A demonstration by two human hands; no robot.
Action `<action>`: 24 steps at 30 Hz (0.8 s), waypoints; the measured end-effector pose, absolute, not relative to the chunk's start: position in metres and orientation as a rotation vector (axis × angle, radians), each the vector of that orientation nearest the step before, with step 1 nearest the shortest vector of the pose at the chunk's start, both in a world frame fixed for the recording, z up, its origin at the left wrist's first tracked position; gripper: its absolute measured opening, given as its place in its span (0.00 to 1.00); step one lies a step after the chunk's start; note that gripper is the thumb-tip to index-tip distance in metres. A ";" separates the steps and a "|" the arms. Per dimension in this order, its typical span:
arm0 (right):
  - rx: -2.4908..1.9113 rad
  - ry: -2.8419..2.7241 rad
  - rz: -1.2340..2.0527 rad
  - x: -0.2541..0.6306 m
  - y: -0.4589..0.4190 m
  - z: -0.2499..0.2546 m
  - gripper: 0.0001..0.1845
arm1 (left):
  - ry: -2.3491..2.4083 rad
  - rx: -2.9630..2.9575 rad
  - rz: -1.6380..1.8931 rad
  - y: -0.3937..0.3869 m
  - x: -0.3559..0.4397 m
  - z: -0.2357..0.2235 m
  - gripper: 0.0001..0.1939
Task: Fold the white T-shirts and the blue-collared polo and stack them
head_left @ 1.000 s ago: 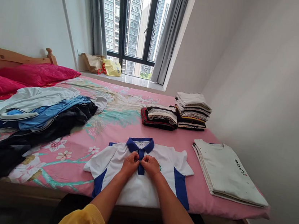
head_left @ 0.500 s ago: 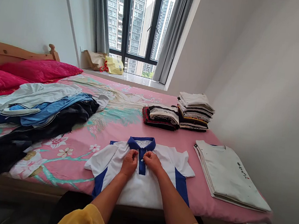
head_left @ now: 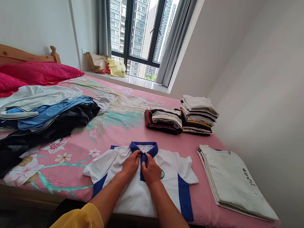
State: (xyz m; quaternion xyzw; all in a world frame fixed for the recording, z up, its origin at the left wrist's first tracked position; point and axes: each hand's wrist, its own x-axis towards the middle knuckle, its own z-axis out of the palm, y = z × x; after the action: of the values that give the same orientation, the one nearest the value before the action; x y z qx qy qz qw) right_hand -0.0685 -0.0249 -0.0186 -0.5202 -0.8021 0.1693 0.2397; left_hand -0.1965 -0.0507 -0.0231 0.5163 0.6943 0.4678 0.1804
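A white polo shirt (head_left: 130, 200) with a blue collar, blue placket and blue side panels lies front up at the bed's near edge. Its collar points away from me and both short sleeves are spread out. My left hand (head_left: 131, 162) pinches the left side of the placket just below the collar. Close beside it, my right hand (head_left: 151, 170) grips the right side of the placket, fingers near the collar and thumb lower down. The top of the placket is partly covered by my fingers. A round green badge shows next to my right hand.
Loose white, blue and black clothes (head_left: 49, 112) lie heaped at the left. A folded white shirt pile (head_left: 238, 180) is at the right edge. Behind the polo stand a low folded stack (head_left: 164, 121) and a taller one (head_left: 199, 114). Red pillows (head_left: 40, 72) lie far left.
My right hand has shifted slightly up and left along the placket, uncovering the green badge. My left hand has moved up a little toward the collar. The view has shifted slightly.
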 end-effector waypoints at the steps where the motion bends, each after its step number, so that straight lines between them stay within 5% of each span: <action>1: -1.419 -2.163 0.474 -0.068 -0.025 -0.019 0.23 | 1.984 1.484 1.300 -0.049 -0.198 -0.020 0.16; 11: -1.360 -2.033 0.501 -0.066 -0.026 -0.022 0.17 | 2.023 1.916 1.137 -0.024 -0.206 -0.004 0.20; 24: -1.654 -2.228 0.519 -0.089 -0.023 0.001 0.24 | 1.948 1.860 1.195 -0.030 -0.219 -0.018 0.16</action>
State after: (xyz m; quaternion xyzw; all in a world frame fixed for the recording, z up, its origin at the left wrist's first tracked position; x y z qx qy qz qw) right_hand -0.0891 -0.0227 0.0015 -0.5784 -0.7793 0.1814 0.1588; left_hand -0.2192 -0.0298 -0.0182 0.6283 0.6578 0.4038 0.0973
